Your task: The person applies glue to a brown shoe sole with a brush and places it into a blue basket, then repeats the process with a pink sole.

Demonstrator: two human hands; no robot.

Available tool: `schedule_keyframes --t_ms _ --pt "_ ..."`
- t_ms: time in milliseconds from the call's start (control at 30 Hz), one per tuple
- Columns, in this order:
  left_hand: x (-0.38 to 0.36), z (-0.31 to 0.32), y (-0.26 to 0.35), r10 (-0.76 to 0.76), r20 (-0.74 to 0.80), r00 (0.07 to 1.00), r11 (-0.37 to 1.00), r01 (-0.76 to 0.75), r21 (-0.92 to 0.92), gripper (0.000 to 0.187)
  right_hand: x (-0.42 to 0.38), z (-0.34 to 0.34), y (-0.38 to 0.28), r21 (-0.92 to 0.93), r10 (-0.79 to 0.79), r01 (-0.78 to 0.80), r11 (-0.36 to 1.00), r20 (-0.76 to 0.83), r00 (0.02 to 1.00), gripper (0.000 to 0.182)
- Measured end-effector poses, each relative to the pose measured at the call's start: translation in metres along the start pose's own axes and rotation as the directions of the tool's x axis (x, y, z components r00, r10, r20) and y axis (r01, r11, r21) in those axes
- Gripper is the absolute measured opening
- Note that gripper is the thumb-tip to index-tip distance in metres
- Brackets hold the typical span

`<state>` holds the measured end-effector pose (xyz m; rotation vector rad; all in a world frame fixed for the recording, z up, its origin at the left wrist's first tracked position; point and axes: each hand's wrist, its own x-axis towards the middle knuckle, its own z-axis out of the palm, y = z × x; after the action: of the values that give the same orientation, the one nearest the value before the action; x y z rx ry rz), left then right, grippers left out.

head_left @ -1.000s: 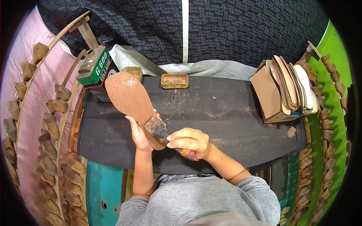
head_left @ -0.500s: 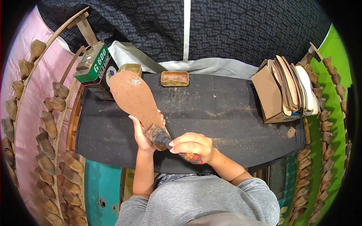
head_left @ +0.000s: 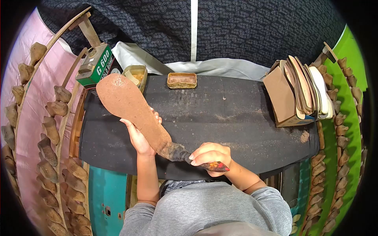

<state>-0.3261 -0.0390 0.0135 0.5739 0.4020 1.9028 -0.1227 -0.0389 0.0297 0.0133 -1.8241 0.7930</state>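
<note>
A brown, sole-shaped piece (head_left: 130, 104) is held up over the dark table, its wide end toward the upper left with a shiny patch on it. My left hand (head_left: 141, 137) grips its middle, thumb on the near edge and fingertips showing at the far edge. In my right hand (head_left: 212, 156) is a tool with a dark wrapped handle and a red and yellow patterned end. The tool's worn brush-like head (head_left: 172, 151) lies against the narrow end of the sole piece.
On the dark table (head_left: 220, 137) stand a small rectangular tin (head_left: 182, 81), an open yellowish container (head_left: 138, 74) and a green G 600 can (head_left: 96, 65). A box of sole-shaped sheets (head_left: 293, 98) stands right. Racks of shoe lasts (head_left: 48, 149) flank both sides.
The sole piece has shifted left and tilted further. My right hand and the tool have moved right, and the tool's head is now at the narrow end. More of the yellowish container shows.
</note>
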Motion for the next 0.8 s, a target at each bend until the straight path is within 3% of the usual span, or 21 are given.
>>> schedule_keyframes --t_ms 33,67,233,367,433,533,600,667,800 --pt "-0.001 0.003 -0.001 0.020 -0.001 1.000 0.999 -0.020 0.050 0.066 0.003 0.002 0.000 -0.024 -0.047 0.047 0.999 -0.032 0.998 0.013" --pt "-0.001 0.005 -0.003 0.041 0.001 0.999 0.994 -0.041 0.098 0.066 0.004 0.002 0.000 -0.026 -0.054 0.055 0.998 0.035 0.998 0.016" --pt "0.000 0.003 0.000 0.053 -0.024 0.998 0.997 -0.051 0.062 0.066 0.002 0.006 0.004 0.011 -0.135 0.135 0.991 0.162 0.978 0.020" --pt "0.000 -0.004 0.001 0.041 -0.069 0.997 0.999 -0.040 0.014 0.067 0.005 -0.009 0.004 -0.084 -0.005 0.020 0.996 0.177 0.984 0.021" --pt "-0.001 -0.006 0.000 0.051 -0.078 0.996 0.998 -0.048 0.037 0.068 0.006 -0.013 0.004 -0.157 0.002 0.012 0.988 0.094 0.996 0.028" --pt "-0.004 -0.003 -0.002 0.055 -0.095 0.994 0.995 -0.046 0.089 0.071 0.019 -0.015 0.000 -0.222 -0.020 0.006 0.975 -0.060 0.998 0.015" --pt "-0.007 0.003 -0.006 0.052 -0.100 0.994 0.992 -0.040 0.118 0.073 0.023 -0.009 0.003 -0.230 -0.037 0.018 0.973 -0.081 0.996 0.014" --pt "-0.009 0.009 -0.009 0.091 -0.205 0.975 0.978 -0.049 0.204 0.071 0.028 -0.003 0.008 -0.242 -0.056 0.030 0.970 -0.104 0.993 0.013" --pt "-0.007 0.008 -0.008 0.097 -0.229 0.968 0.981 -0.054 0.185 0.069 0.030 0.007 0.016 -0.210 0.010 -0.035 0.977 -0.116 0.993 0.025"
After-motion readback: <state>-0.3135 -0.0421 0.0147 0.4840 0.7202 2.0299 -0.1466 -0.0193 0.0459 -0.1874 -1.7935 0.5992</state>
